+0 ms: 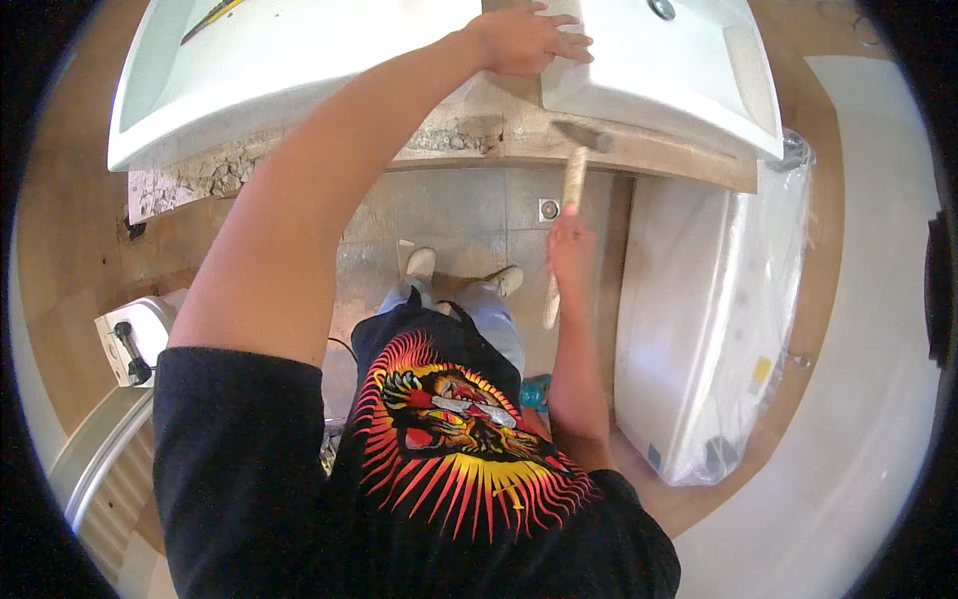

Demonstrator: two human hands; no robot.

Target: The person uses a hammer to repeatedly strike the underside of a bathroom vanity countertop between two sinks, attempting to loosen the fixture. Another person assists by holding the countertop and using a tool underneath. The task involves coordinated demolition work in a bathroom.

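Observation:
My right hand point(570, 252) is closed round the pale wooden handle of a hammer point(576, 178), slightly smeared by motion. The hammer's head is up by the front edge of a wooden countertop point(639, 150), just below the right white washbasin point(639, 105). My left arm reaches across to the gap between two basins. There my left hand point(527, 40) lies with fingers spread, its fingertips on the right basin's near left rim. To the left stands the other white washbasin point(269, 110), with a yellow and black utility knife point(212, 18) lying in it.
Broken, crumbly material point(225, 175) lines the countertop's front at left. A white bathtub point(689, 329), partly wrapped in clear plastic, stands at right. A square floor drain point(549, 210) sits in the tiles near my shoes. At lower left are a white radiator point(95, 459) and a white box point(130, 344).

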